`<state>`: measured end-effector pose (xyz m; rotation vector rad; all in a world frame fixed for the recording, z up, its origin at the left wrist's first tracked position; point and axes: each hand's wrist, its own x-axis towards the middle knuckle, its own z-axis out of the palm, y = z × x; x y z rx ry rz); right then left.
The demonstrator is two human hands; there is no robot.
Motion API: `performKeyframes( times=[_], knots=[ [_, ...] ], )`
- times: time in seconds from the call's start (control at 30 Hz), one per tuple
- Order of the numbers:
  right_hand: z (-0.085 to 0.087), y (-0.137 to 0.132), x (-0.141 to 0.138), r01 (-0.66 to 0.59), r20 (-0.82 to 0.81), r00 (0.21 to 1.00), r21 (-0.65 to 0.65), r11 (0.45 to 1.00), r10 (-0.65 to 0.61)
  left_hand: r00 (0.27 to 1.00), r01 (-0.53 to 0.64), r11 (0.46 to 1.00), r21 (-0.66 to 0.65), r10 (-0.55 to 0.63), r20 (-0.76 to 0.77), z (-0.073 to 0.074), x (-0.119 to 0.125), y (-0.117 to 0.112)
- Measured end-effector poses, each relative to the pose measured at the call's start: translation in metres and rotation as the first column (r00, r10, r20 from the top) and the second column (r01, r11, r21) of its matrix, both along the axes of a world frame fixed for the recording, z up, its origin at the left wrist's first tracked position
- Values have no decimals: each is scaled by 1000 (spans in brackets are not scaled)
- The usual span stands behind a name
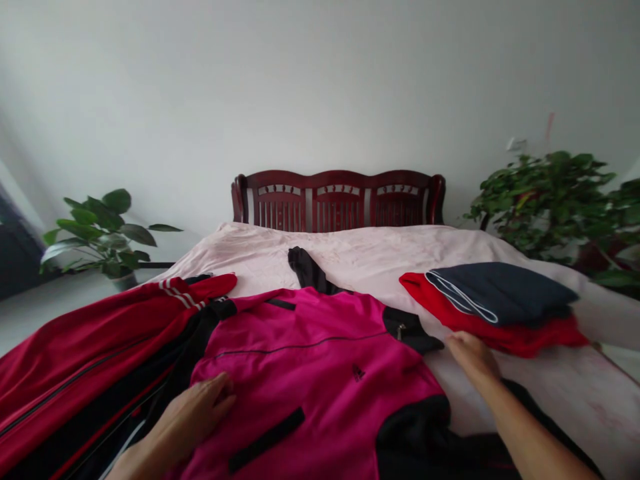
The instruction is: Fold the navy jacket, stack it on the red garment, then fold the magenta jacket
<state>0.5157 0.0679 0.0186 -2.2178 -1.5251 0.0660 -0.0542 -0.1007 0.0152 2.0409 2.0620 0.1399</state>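
Note:
A bright pink jacket (310, 373) with black trim lies spread on the bed in front of me. My left hand (197, 410) rests on its left edge, fingers curled against the fabric. My right hand (470, 353) lies flat, fingers together, on the sheet beside the jacket's black collar (410, 330). A black sleeve (307, 267) reaches up toward the headboard.
A red jacket with white stripes (90, 347) lies in a heap at the left. A folded pile, dark navy garment (500, 290) on a red one (520, 337), sits at the right. The pale pink bed sheet (380, 253) ends at a dark wooden headboard (337, 200). Potted plants (555, 200) stand on both sides.

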Motion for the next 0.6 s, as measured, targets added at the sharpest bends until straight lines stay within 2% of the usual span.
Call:
performKeyframes(
  times=[0.1, 0.17, 0.23, 0.3, 0.37, 0.47, 0.6],
  knots=[
    [9, 13, -9, -1, -41, 999, 5, 1000, 1, 992, -40, 991, 131, 55, -111, 23, -9, 41],
    [20, 26, -30, -76, 44, 996, 23, 997, 75, 980, -25, 975, 222, 69, -189, 33, -10, 71],
    [30, 43, -56, -181, 202, 963, 5, 983, 176, 949, -28, 954, 300, 120, -293, 36, -9, 99],
    [35, 60, -83, -261, 323, 910, -38, 965, 259, 905, -51, 932, 358, 195, -378, 33, -8, 124],
    [33, 75, -106, -300, 350, 885, -75, 951, 307, 876, -92, 922, 375, 254, -410, 26, -9, 144],
    [19, 93, -131, -314, 337, 876, -143, 939, 345, 878, -154, 932, 329, 282, -386, 18, -19, 166],
    [5, 102, -145, -341, 309, 864, -222, 914, 397, 900, -162, 951, 262, 251, -356, 25, -40, 183]
  ],
)
